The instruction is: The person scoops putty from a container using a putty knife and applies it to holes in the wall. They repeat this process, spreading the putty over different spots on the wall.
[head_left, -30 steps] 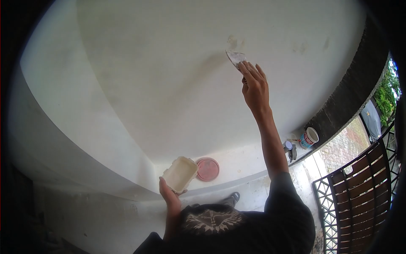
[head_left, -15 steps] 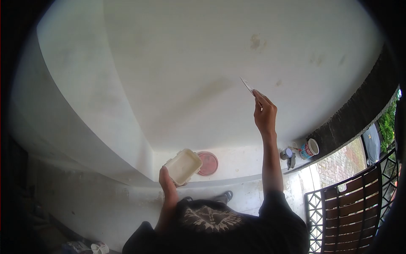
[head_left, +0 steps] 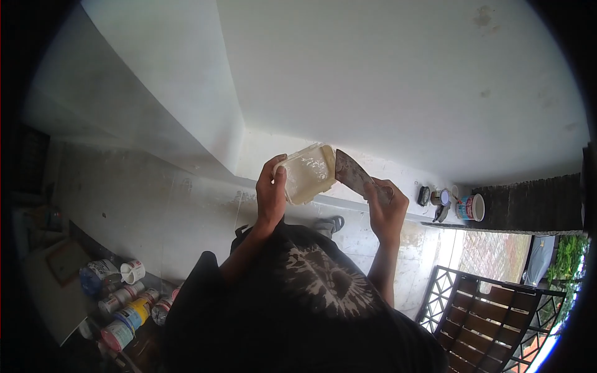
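My left hand point(head_left: 272, 194) grips the near left edge of a cream plastic tub point(head_left: 306, 174), tilted so that its inside with some pale wet material shows. A wide, stained scraper blade point(head_left: 352, 173) is in my right hand point(head_left: 387, 205), fingers closed round its handle end. The blade's wide edge is at the right rim of the tub; whether the two touch is hard to tell. Behind both hands rises a large whitish wall point(head_left: 373, 81) with a few faint brown patches.
On the ledge point(head_left: 398, 180) at right stand a white bucket point(head_left: 477, 207), a small can point(head_left: 440, 198) and dark tools. Paint containers point(head_left: 132, 311) lie at lower left. A slatted gate point(head_left: 485, 311) is at lower right. A sandalled foot point(head_left: 337, 224) shows below the ledge.
My right hand has come down from the wall with the scraper to the tub. My left hand has raised the tub. The view has turned, bringing the paint containers into sight.
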Tool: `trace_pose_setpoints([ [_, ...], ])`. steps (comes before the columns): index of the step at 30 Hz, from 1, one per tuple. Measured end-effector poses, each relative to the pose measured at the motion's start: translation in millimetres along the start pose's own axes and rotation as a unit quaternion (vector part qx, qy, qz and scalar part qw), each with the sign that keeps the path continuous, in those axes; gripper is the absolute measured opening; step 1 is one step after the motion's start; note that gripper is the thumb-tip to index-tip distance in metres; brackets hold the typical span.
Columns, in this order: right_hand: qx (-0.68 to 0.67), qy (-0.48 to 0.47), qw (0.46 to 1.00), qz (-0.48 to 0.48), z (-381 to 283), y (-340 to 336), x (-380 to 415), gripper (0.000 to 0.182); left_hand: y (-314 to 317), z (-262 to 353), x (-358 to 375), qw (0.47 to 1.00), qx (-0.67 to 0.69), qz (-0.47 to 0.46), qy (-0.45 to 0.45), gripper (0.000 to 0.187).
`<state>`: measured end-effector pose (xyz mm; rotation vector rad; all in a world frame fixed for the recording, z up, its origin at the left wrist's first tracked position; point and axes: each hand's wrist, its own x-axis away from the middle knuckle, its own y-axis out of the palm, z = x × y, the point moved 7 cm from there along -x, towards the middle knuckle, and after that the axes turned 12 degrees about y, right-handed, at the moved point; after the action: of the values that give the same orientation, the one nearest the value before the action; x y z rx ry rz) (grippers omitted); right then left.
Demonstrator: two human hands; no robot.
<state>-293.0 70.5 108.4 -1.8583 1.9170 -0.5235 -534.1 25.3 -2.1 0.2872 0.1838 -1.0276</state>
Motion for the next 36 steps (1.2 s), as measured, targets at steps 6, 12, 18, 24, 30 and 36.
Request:
trace_pose_setpoints([
  [6,0.083,-0.055,0.994,-0.035,-8,10,3,0.014,4,10,2,1.000,0.017,-0.015,0.009,0.038],
  [12,0.095,-0.091,0.989,-0.067,-10,16,0,0.012,5,9,5,0.999,0.037,-0.012,0.012,0.041],
  [18,0.084,-0.124,0.982,-0.116,-12,24,0,0.014,5,4,6,0.999,0.042,-0.023,0.004,0.040],
  [24,0.093,-0.119,0.977,-0.148,-13,29,0,0.015,6,10,6,0.998,0.044,-0.033,0.009,0.037],
  [30,0.089,-0.129,0.972,-0.173,-19,34,1,0.014,5,14,4,0.998,0.045,-0.038,0.018,0.037],
  [36,0.084,-0.100,0.971,-0.200,-9,34,-1,0.015,8,1,13,0.997,0.045,-0.043,-0.034,0.037],
])
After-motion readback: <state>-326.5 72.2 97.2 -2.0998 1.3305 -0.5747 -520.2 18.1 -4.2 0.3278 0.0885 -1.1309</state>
